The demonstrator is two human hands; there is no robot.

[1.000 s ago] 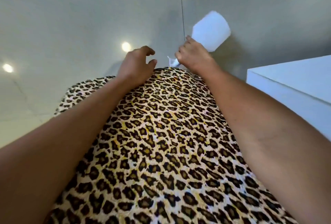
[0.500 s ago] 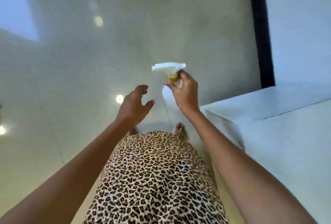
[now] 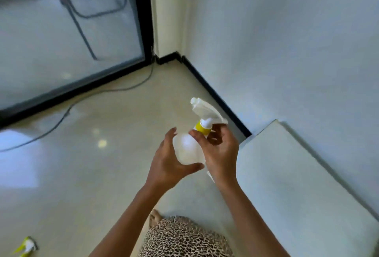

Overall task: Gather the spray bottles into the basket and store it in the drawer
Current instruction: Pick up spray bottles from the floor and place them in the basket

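While cut off at the bottom left corner, showed only a blurred yellow-and-white sliver (image 3: pixel 24 246), possibly a second bottle, impossible to tell. Counted one whole bottle (image 3: pixel 187 150): white, round-bodied, yellow collar (image 3: pixel 202 129), white trigger head (image 3: pixel 205 111), held in the air over the floor (image 3: pixel 98 174), tilted with the nozzle up and to the left. Partly hid its lower right side behind the right hand (image 3: pixel 219 152), curled round the neck with fingertips at the collar. Cupped the body from the left and beneath with the left hand (image 3: pixel 167 164), thumb under the base, fingers spread and touching. Two hands, two forearms, one bare foot (image 3: pixel 154 216) peeking past a leopard-print garment (image 3: pixel 184 238). One grey cable (image 3: pixel 82 98) trailed along the floor beside a black-framed glass door (image 3: pixel 67 37). One white cabinet top (image 3: pixel 297 185) at right, its front out of view
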